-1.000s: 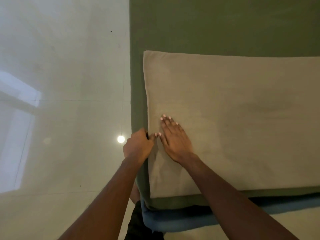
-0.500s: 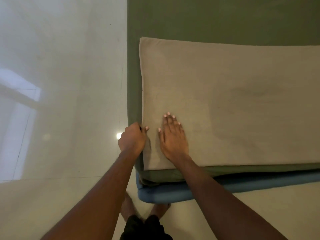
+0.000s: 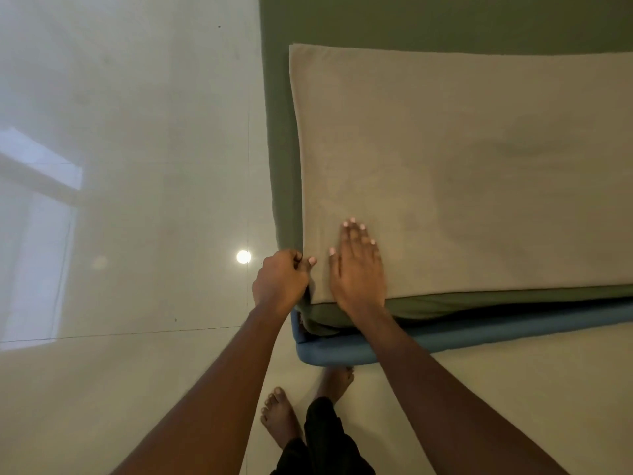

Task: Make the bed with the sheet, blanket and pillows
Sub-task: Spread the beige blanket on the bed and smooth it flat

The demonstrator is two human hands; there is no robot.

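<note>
Glossy pale floor runs along the left side of the bed, whose blue padded rim shows at its near edge. A tan blanket lies flat over the olive-green sheet, reaching almost to the bed's near-left corner, with green showing along the left and far sides. The left hand has its grip clamped on the blanket's left edge near that corner, fingers curled, thumb on top. The right hand rests on the blanket just beside it, grip apart, palm down with fingers straight. Bare feet stand on the floor by the bed's corner. A round light reflection shines on the floor just left of the left hand.
</note>
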